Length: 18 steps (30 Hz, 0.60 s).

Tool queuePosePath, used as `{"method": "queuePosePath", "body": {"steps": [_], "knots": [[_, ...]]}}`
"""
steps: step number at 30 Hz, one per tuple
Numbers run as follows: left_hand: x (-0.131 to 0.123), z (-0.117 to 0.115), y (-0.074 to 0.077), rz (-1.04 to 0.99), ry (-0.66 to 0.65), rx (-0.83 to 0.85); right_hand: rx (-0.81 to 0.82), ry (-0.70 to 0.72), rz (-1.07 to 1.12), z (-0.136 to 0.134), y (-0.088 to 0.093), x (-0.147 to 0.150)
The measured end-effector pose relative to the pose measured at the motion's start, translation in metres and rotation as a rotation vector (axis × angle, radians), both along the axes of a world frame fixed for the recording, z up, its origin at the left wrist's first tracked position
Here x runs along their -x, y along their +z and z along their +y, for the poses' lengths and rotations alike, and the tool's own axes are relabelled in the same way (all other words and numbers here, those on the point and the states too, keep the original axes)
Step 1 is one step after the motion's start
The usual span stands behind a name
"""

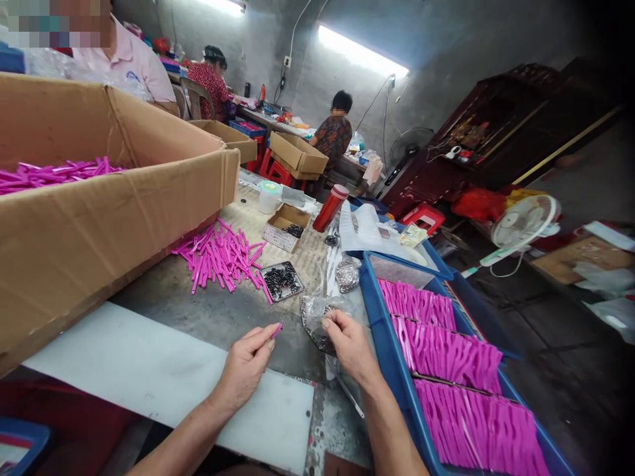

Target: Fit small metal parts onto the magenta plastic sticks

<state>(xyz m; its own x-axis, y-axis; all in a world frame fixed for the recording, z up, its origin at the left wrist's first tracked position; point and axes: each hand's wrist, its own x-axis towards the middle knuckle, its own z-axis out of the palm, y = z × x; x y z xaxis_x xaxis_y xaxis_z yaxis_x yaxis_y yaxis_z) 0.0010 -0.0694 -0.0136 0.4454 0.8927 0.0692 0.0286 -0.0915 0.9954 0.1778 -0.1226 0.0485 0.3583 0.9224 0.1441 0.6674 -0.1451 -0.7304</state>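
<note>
My left hand point(248, 362) is closed, with a small magenta plastic piece point(277, 330) pinched between thumb and forefinger; most of the piece is hidden in the fingers. My right hand point(350, 344) is closed too, thumb against forefinger, over a dark tray of small metal parts point(322, 342) with a clear plastic bag point(312, 311) on it. Whatever the right fingertips hold is too small to tell. Beyond the hands lie a pile of magenta plastic sticks point(223, 258) and a small square dish of black parts point(282, 281).
A large cardboard box point(124, 211) stands at the left. At the right is a blue crate point(370, 297) with rows of magenta pieces. Farther back are a small carton point(280, 238), a red flask point(330, 208) and a lidded tub point(269, 198). Several people sit behind.
</note>
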Motion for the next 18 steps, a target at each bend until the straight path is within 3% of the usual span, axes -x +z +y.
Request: {"method": "queuePosePath", "body": {"steps": [2,7,10,14,18], "knots": [[0.0,-0.001,0.001,-0.008,0.0,-0.002,0.025,0.064,-0.03,-0.005,-0.007,0.013],[0.0,-0.002,0.004,-0.013,-0.017,-0.014,0.146,0.165,-0.488,-0.012,-0.038,0.034],[0.001,-0.002,0.006,-0.015,-0.028,-0.019,0.166,0.188,-0.624,-0.014,-0.05,0.034],[0.001,-0.002,0.007,-0.003,-0.045,-0.009,0.151,0.242,-0.519,-0.019,-0.046,0.027],[0.001,-0.002,0.008,-0.008,-0.046,-0.013,0.144,0.195,-0.351,-0.021,-0.037,0.019]]}}
